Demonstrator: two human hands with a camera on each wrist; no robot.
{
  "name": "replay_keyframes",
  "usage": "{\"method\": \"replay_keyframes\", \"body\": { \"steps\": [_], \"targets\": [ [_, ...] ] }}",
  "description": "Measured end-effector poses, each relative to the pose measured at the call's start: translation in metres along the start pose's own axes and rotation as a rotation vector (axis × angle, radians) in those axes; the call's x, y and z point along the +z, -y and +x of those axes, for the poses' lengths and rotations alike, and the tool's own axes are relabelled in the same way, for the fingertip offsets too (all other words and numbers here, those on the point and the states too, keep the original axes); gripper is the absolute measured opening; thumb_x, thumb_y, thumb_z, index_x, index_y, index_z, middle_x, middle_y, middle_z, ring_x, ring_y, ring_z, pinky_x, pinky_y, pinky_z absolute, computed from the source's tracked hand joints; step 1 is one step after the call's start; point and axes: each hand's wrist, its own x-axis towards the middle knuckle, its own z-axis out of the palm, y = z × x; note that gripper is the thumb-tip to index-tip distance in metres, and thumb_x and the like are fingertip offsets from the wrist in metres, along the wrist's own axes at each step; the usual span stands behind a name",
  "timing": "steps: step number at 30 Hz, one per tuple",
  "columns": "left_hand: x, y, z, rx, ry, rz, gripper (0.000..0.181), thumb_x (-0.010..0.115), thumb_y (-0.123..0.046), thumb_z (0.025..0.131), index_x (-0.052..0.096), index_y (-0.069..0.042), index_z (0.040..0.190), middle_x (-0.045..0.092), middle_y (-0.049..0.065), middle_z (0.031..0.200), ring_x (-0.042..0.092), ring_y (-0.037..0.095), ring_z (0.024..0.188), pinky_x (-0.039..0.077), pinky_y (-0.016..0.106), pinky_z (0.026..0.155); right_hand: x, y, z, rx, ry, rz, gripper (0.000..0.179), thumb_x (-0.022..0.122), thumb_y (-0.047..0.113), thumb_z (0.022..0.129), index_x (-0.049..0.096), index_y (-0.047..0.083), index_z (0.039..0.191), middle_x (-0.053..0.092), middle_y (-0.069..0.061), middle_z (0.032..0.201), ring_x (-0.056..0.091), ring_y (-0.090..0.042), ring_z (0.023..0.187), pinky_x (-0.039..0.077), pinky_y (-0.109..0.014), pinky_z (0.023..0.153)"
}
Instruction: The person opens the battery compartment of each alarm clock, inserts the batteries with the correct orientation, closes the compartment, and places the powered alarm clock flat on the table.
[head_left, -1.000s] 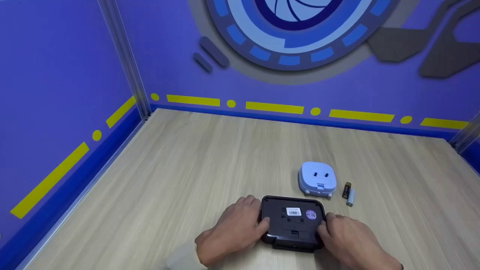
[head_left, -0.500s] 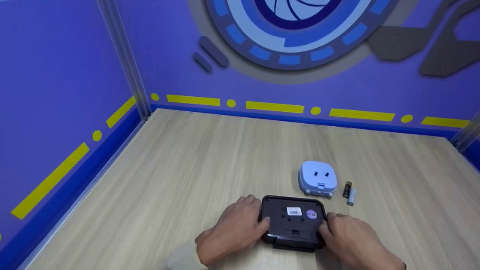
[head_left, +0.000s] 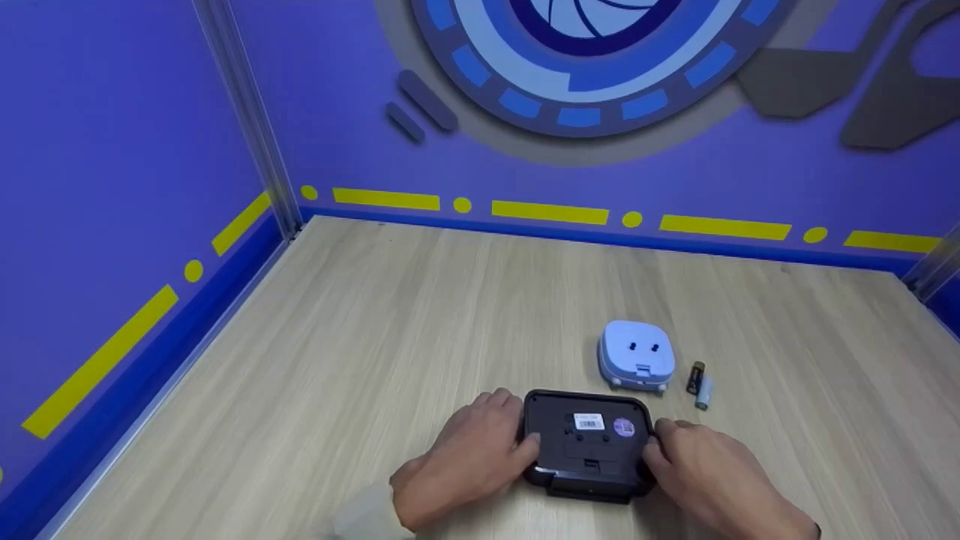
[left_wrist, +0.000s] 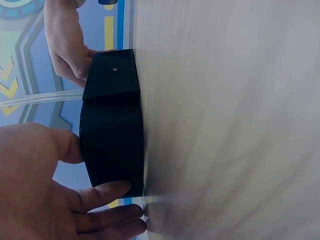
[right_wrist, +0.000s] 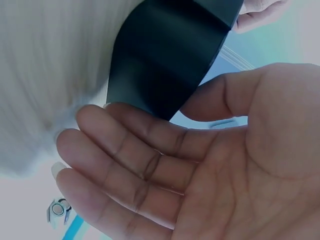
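Note:
A black alarm clock (head_left: 555, 450) lies face down on the table, its back upward with a barcode label, a round purple sticker, two small knobs and a battery cover. My left hand (head_left: 469, 457) holds its left side; in the left wrist view, the thumb is at the clock's upper edge and the index finger lies against its side. My right hand (head_left: 709, 465) pinches the right side. The right wrist view shows that thumb (right_wrist: 212, 97) at one edge and the index finger along the side, with the other fingers loosely bent beyond.
Behind the black clock stands a light blue alarm clock (head_left: 636, 360), with two black knobs on its upturned back. To its right lie two batteries, one black and gold (head_left: 696, 377), the other grey (head_left: 703, 393). Purple-blue walls border the wooden table (head_left: 420, 300).
My right hand has shifted slightly right, and its thumb now covers less of the black clock's edge. The left hand and the black clock look almost unmoved.

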Motion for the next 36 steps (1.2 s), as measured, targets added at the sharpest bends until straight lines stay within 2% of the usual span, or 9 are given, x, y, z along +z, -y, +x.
{"method": "replay_keyframes", "body": {
  "steps": [11,17,22,25,27,32,36],
  "targets": [
    [0.0,0.0,0.0,0.006,-0.012,0.002,0.043,0.059,-0.036,0.101,0.069,0.002,0.119,0.063,0.005,0.1,0.055,0.018,0.088,0.052,0.038,0.08,-0.006,-0.002,0.001,0.021,-0.018,-0.006,0.015,0.06,0.02,0.1,0.062,0.009,0.09,0.052,0.0,0.075,0.049,-0.02,0.067,0.045,-0.045,0.063],
    [0.0,0.0,0.0,0.002,-0.008,0.005,0.045,0.058,-0.036,0.101,0.069,0.003,0.12,0.064,0.006,0.102,0.056,0.018,0.09,0.052,0.038,0.081,-0.006,0.002,-0.001,0.008,-0.116,0.018,0.015,0.064,0.019,0.1,0.066,0.007,0.093,0.055,-0.001,0.079,0.051,-0.019,0.067,0.046,-0.043,0.061],
    [0.0,0.0,-0.002,0.027,-0.025,0.005,0.042,0.059,-0.035,0.101,0.069,0.003,0.117,0.064,0.006,0.101,0.056,0.019,0.089,0.052,0.038,0.081,-0.006,0.009,-0.004,-0.031,-0.244,0.049,0.013,0.072,0.019,0.097,0.068,0.007,0.102,0.065,-0.006,0.096,0.06,-0.022,0.081,0.054,-0.048,0.067],
    [0.0,0.0,-0.002,0.031,-0.026,0.003,0.043,0.058,-0.036,0.101,0.068,0.002,0.117,0.063,0.006,0.102,0.057,0.019,0.09,0.052,0.038,0.082,-0.005,0.013,-0.007,-0.108,-0.326,0.047,0.012,0.077,0.017,0.095,0.07,0.011,0.103,0.066,-0.005,0.1,0.061,-0.019,0.085,0.056,-0.047,0.07],
    [0.0,0.0,-0.002,0.028,-0.022,0.002,0.043,0.058,-0.036,0.101,0.068,0.003,0.118,0.063,0.006,0.102,0.057,0.019,0.091,0.052,0.038,0.082,-0.005,0.016,-0.008,-0.174,-0.35,0.044,0.013,0.08,0.015,0.093,0.071,0.014,0.102,0.064,0.0,0.099,0.059,-0.014,0.085,0.056,-0.043,0.072],
    [0.0,0.0,-0.003,0.03,-0.025,0.004,0.043,0.059,-0.036,0.101,0.068,0.003,0.118,0.064,0.006,0.103,0.057,0.02,0.092,0.052,0.039,0.083,-0.002,0.021,-0.01,-0.36,-0.373,0.035,0.019,0.084,0.014,0.09,0.07,0.019,0.102,0.062,0.008,0.102,0.062,-0.006,0.092,0.06,-0.036,0.079],
    [0.001,0.0,-0.002,0.036,-0.036,0.002,0.042,0.059,-0.035,0.101,0.068,0.003,0.117,0.064,0.006,0.102,0.058,0.02,0.092,0.052,0.039,0.083,0.002,0.021,-0.01,-0.486,-0.336,0.034,0.024,0.087,0.015,0.089,0.072,0.018,0.108,0.064,0.008,0.108,0.064,-0.007,0.097,0.06,-0.036,0.081]
  ]
}}
